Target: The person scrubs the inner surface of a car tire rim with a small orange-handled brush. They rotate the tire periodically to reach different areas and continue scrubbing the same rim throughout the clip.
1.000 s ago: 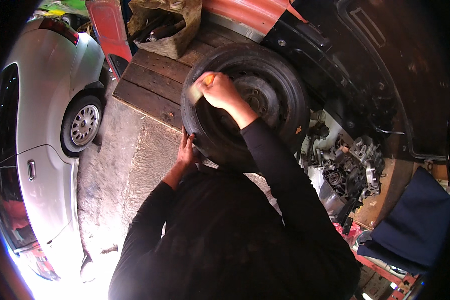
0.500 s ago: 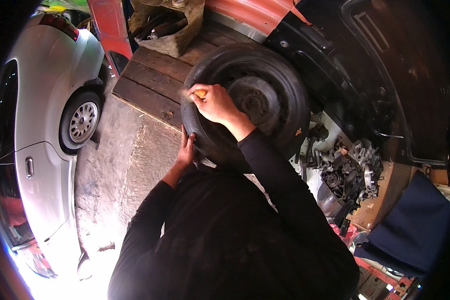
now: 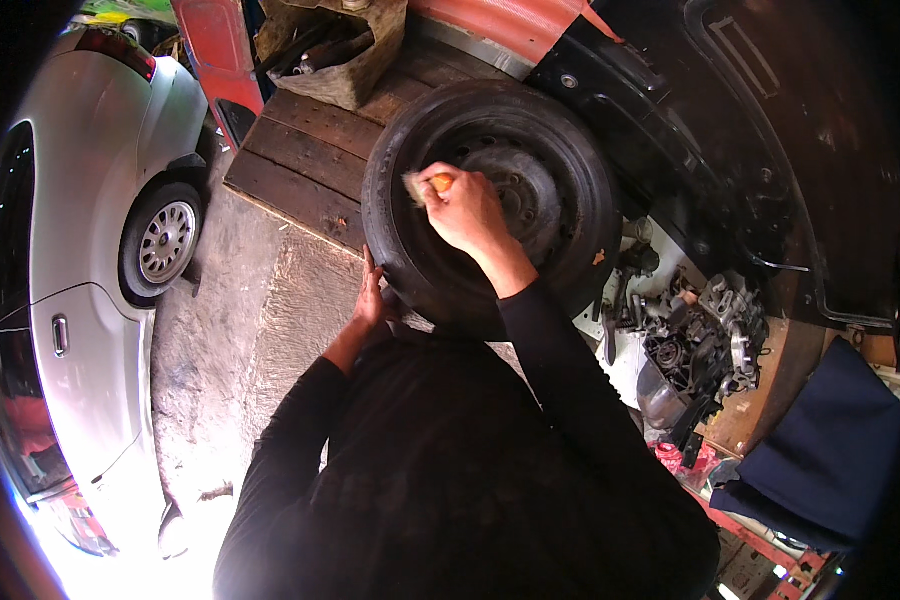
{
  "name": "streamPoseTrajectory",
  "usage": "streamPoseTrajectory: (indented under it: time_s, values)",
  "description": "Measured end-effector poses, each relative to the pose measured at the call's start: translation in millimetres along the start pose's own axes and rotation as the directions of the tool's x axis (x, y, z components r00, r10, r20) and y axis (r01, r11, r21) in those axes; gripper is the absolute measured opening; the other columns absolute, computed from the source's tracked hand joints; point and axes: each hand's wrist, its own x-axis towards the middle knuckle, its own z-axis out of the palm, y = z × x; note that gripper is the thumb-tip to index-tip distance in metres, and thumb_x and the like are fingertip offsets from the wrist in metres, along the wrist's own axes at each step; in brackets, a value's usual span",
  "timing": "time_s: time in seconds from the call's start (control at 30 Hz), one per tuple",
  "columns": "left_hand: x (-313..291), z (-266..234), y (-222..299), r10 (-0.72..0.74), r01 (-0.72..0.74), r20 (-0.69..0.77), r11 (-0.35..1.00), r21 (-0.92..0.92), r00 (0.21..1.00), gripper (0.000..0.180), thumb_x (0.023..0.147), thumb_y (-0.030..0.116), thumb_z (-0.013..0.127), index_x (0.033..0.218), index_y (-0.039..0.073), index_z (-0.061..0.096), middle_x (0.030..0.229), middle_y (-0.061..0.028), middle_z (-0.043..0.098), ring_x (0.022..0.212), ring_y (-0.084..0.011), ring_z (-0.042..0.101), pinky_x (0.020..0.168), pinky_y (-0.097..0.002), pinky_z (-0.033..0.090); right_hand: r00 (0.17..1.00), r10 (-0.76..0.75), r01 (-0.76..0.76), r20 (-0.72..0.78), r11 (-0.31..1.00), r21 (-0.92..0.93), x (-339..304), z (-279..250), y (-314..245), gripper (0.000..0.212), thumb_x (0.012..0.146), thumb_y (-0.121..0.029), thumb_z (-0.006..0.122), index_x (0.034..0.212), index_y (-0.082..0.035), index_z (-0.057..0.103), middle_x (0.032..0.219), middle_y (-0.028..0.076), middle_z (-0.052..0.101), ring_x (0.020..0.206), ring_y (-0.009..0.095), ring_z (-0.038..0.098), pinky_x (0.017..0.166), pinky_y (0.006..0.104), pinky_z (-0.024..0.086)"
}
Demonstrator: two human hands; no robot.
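2 hands of yours are on the big black tire. It stands up on its edge, right in front of you, with its bottom close to your chest. It rests on the floor, next to some dark wooden boards.

Your right hand is up on the side of the tire, near the dark metal wheel in the middle. Its fingers are curled tight around a small orange thing with a pale tip. The tip touches the rubber.

Your left hand is lower down, on the left edge of the tire. Its fingers lie flat and close together against the rubber, holding nothing else.

To your left is a silver car with a shiny wheel. To your right is a pile of grey metal car parts, and past it a dark blue cloth. Behind the tire is a big black car panel. A brown bag full of dark things sits on the boards.
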Motion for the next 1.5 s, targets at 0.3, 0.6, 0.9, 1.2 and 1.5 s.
streamPoseTrajectory:
  time_s: [0.3, 0.6, 0.9, 1.2, 1.5]
  values:
    - [34.6, -28.7, -79.5, 0.183, -0.183, 0.014, 0.969, 0.165, 0.983, 0.070, 0.106, 0.060, 0.026, 0.164, 0.034, -0.003, 0.172, -0.0121, 0.002, 0.153, -0.0410, 0.023, 0.119, -0.0613, 0.024, 0.979, -0.202, 0.190, -0.015, 0.892, 0.411, -9.0, -8.2, -2.1, 0.012, 0.095, -0.016, 0.069, 0.102, -0.006, 0.070, 0.090, 0.015, 0.074, 0.081, 0.023, 0.075, 0.072, 0.0357, 0.057]
    - [40.5, -58.8, -15.9, 0.124, -0.118, 0.045, 0.986, -0.115, 0.991, 0.057, 0.108, 0.037, 0.040, 0.150, 0.000, 0.044, 0.149, -0.0168, 0.051, 0.132, -0.0316, 0.054, 0.113, -0.0429, 0.042, 0.927, -0.291, 0.264, 0.235, 0.954, 0.140, -97.2, 0.5, 0.8, 0.007, 0.090, -0.012, 0.068, 0.097, -0.009, 0.070, 0.089, 0.016, 0.072, 0.080, 0.038, 0.071, 0.068, 0.0453, 0.055]
    - [64.2, -67.6, 51.3, 0.210, -0.200, -0.012, 0.947, 0.250, 0.978, 0.051, 0.104, 0.034, 0.056, 0.144, 0.001, 0.053, 0.142, -0.0171, 0.058, 0.125, -0.0249, 0.060, 0.106, -0.0363, 0.046, 0.965, -0.196, 0.146, 0.177, 0.954, 0.262, -75.9, -31.0, 10.9, 0.008, 0.093, -0.011, 0.067, 0.098, -0.005, 0.069, 0.089, 0.014, 0.074, 0.082, 0.037, 0.072, 0.069, 0.0385, 0.056]
    - [55.6, -68.4, 64.0, 0.168, -0.190, 0.112, 0.951, 0.243, 0.979, 0.060, 0.104, 0.035, 0.058, 0.149, -0.003, 0.046, 0.146, -0.0182, 0.055, 0.125, -0.0250, 0.059, 0.105, -0.0361, 0.047, 0.929, -0.307, 0.298, 0.208, 0.952, 0.077, -124.9, 1.4, -0.6, 0.013, 0.087, -0.013, 0.068, 0.099, -0.009, 0.072, 0.113, 0.016, 0.072, 0.087, 0.037, 0.072, 0.075, 0.0447, 0.058]
    - [72.5, -79.2, 56.6, 0.142, -0.202, 0.182, 0.906, 0.372, 0.973, 0.063, 0.106, 0.035, 0.057, 0.155, 0.001, 0.037, 0.152, -0.0164, 0.049, 0.132, -0.0261, 0.052, 0.107, -0.0383, 0.046, 0.954, -0.290, 0.283, 0.075, 0.955, 0.089, -132.9, -19.2, 6.3, 0.017, 0.088, -0.010, 0.070, 0.105, -0.011, 0.072, 0.116, 0.015, 0.071, 0.095, 0.035, 0.072, 0.078, 0.0432, 0.059]
